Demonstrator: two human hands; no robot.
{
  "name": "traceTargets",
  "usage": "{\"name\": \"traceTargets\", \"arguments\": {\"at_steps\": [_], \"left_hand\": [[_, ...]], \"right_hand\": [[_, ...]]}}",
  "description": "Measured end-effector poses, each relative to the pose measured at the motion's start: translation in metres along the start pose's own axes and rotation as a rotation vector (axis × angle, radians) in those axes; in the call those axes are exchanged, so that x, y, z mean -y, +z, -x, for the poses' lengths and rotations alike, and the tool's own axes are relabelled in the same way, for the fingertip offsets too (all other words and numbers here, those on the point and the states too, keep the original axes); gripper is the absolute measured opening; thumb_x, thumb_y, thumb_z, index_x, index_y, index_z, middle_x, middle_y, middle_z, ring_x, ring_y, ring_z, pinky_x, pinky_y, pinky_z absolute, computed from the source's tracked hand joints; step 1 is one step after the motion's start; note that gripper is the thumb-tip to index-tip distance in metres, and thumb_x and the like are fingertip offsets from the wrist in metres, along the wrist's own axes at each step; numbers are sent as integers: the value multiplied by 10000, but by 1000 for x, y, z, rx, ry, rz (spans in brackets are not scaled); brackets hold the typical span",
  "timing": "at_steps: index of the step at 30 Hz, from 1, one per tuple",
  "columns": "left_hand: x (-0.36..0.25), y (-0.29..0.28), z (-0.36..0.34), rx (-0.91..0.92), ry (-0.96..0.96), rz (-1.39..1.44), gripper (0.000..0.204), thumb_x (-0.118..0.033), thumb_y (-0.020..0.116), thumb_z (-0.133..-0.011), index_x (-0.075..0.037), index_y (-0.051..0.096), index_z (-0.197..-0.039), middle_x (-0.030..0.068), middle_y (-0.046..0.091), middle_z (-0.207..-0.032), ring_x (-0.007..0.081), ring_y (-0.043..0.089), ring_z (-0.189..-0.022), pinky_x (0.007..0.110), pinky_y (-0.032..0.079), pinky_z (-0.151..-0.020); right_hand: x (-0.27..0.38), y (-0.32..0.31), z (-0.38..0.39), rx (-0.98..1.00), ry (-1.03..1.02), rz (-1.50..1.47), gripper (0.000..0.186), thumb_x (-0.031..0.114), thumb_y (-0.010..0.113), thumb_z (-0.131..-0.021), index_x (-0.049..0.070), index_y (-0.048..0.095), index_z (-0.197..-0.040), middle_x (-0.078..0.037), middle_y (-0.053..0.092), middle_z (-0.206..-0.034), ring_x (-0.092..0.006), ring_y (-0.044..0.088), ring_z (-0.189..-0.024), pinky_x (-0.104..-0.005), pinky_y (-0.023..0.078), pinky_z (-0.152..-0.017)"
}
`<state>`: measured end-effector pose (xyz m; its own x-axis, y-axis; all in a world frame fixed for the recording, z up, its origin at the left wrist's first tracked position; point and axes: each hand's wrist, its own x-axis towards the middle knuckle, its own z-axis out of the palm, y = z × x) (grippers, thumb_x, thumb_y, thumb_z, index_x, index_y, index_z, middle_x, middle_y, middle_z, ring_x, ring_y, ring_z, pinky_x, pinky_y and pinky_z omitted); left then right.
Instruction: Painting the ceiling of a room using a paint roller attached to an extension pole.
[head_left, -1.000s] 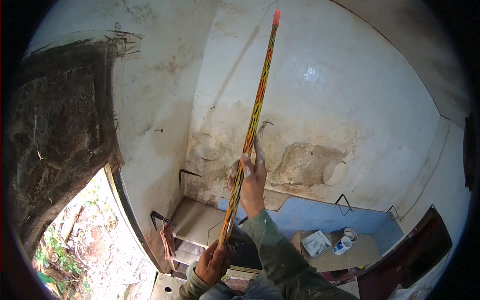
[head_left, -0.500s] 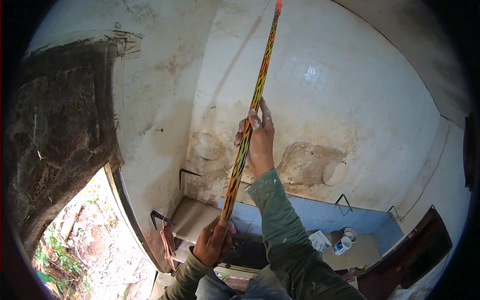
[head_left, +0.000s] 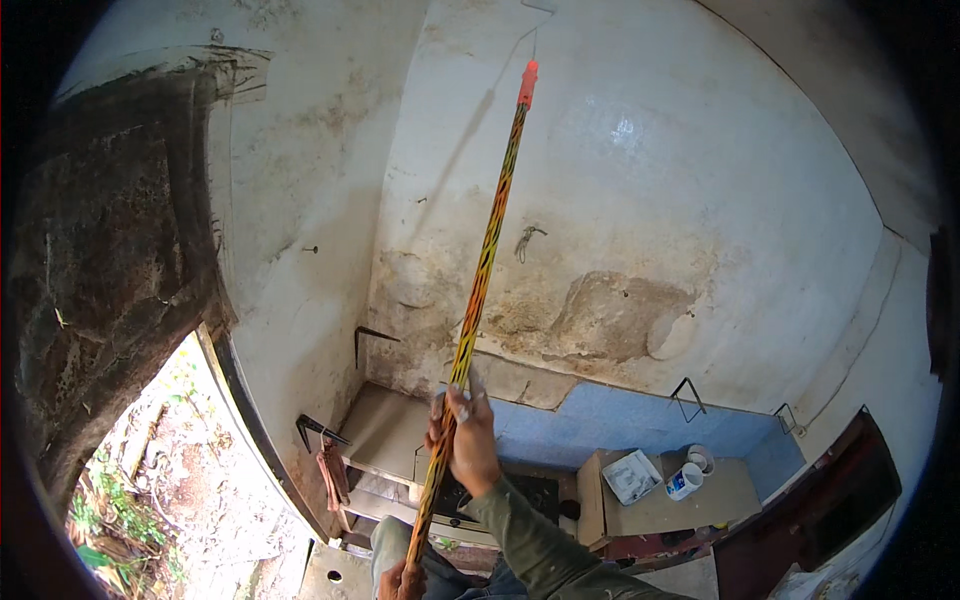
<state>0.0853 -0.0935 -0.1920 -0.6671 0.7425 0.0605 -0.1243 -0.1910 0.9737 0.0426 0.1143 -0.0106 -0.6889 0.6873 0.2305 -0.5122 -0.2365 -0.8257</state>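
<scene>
A long paint roller pole (head_left: 482,275), patterned in orange, yellow and black, slants up toward the wall. At its far end a red grip (head_left: 527,88) carries a thin bent wire frame, and the roller itself is not clearly seen at the upper edge. My right hand (head_left: 470,440), fingers smeared with white, is closed around the lower part of the pole. Farther down, my left hand (head_left: 402,580) grips it near the bottom edge, partly cut off. The white wall (head_left: 650,190) ahead has stained, peeling plaster low down.
On a shelf at right stand a white tray (head_left: 632,477) and two tubs, one a white tub (head_left: 685,482). Black metal brackets (head_left: 688,398) jut from the walls. A dark stove (head_left: 515,495) is below. An open doorway (head_left: 170,480) lies at left, a cloth (head_left: 332,472) hanging beside it.
Both hands and the pole have moved down toward me. The red grip and wire frame have come into sight at the top, and a small hook on the wall is uncovered.
</scene>
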Motion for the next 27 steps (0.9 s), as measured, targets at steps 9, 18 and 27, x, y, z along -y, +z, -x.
{"name": "traceTargets", "arguments": {"at_steps": [9, 18, 27], "left_hand": [[65, -10, 49, -103, 65, -396, 489, -465, 413, -983, -54, 588, -787, -11, 446, -527, 122, 419, -466, 315, 317, -438], [61, 20, 23, -47, 27, -116, 413, -437, 442, -992, -62, 591, -905, -46, 462, -617, 69, 399, -530, 266, 324, -468], [-21, 62, -28, 78, -108, 50, 511, -532, 441, -962, -46, 580, -889, -7, 459, -615, 100, 415, -537, 296, 353, -482]], "right_hand": [[-28, -16, 54, -74, 67, -45, 217, 302, 504, -1000, 115, 424, -925, 13, 443, -713, -69, 400, -478, -231, 348, -401], [-14, -41, 26, -69, 15, 44, 441, 259, 459, -1016, 205, 309, -1426, 6, 465, -734, -58, 401, -478, -205, 348, -385], [53, -35, -35, -37, -133, 188, 589, 313, 500, -1000, 183, 211, -1497, 8, 482, -691, -65, 444, -447, -235, 384, -352]]}}
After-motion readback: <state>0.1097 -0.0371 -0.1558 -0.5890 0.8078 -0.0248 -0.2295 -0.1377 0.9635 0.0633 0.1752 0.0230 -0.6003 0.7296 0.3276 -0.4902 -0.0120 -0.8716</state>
